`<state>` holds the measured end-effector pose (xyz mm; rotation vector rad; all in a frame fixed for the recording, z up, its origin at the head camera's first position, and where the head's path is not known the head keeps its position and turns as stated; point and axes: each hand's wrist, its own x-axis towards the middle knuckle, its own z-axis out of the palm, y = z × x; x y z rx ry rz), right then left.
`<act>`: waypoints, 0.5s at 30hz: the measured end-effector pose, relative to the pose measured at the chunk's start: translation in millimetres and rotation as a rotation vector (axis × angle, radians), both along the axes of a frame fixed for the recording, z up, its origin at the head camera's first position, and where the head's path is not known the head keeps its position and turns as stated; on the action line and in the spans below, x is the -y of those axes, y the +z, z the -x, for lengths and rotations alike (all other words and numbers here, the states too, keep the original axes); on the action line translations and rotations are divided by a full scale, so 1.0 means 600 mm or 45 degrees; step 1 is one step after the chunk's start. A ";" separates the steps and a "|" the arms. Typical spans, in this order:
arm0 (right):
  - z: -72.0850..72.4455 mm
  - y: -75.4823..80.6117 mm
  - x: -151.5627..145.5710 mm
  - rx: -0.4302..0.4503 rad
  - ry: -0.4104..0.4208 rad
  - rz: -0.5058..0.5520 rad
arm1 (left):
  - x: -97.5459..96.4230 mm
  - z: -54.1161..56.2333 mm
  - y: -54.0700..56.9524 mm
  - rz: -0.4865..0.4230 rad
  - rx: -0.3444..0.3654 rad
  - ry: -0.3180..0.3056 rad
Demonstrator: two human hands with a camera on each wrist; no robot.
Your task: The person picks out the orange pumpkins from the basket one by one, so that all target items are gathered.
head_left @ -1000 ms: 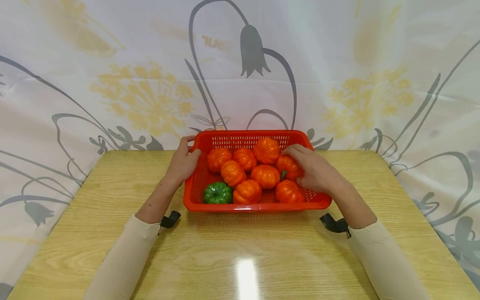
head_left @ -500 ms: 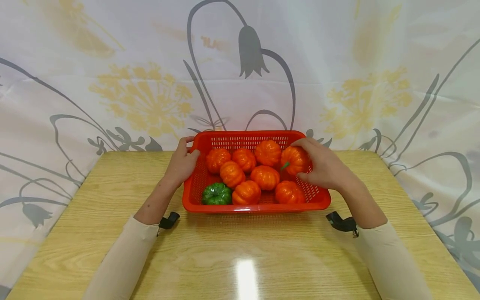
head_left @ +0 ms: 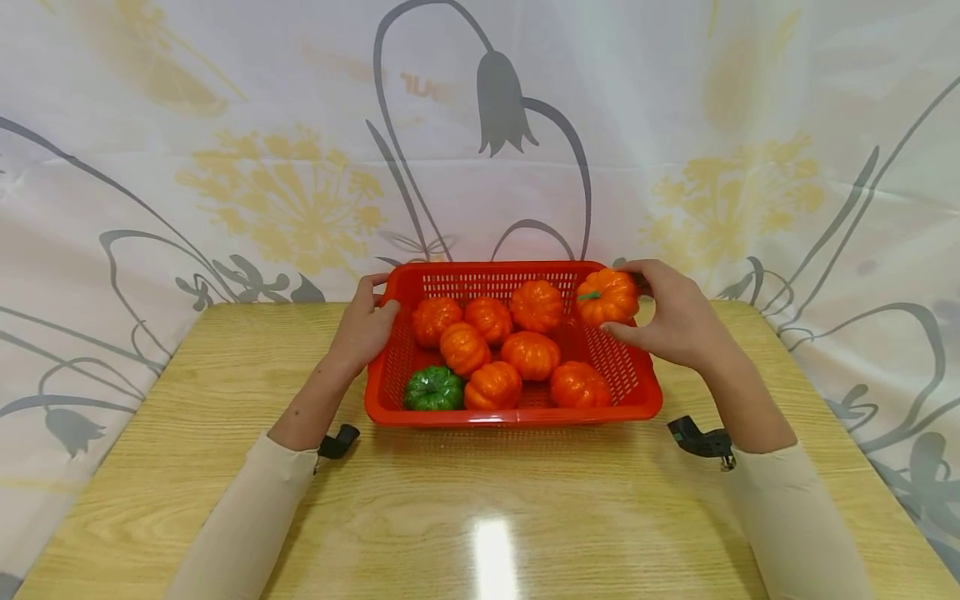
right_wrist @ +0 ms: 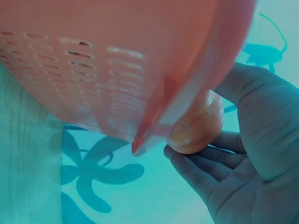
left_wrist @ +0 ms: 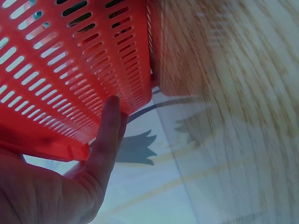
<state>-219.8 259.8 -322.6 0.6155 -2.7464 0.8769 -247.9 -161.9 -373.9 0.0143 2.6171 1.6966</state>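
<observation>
A red slotted plastic basket (head_left: 450, 416) holds several glossy orange pumpkins (head_left: 492, 384) and one green pumpkin (head_left: 434, 388). My right hand (head_left: 671, 317) holds an orange pumpkin (head_left: 609, 297) with a green stem, fingers on its far side and thumb at its near side. That pumpkin is raised at the basket's back right corner; in the right wrist view the rim partly hides it. My left hand (head_left: 367, 327) grips the basket's left rim, thumb over the edge. In the left wrist view, its fingers (left_wrist: 110, 121) lie along the outer wall.
The basket stands near the back edge of a wooden table (head_left: 420, 508). Behind it hangs a pale curtain (head_left: 637, 125) with a flower print. Black wrist mounts (head_left: 701, 440) sit under both forearms.
My right hand has lifted the orange pumpkin from among the others and carried it up and to the right, turning its stem leftward. The left hand stays on the rim.
</observation>
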 end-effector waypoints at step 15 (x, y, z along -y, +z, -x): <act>0.010 -0.007 -0.042 0.102 -0.195 0.229 | 0.000 0.000 0.001 0.001 0.010 -0.016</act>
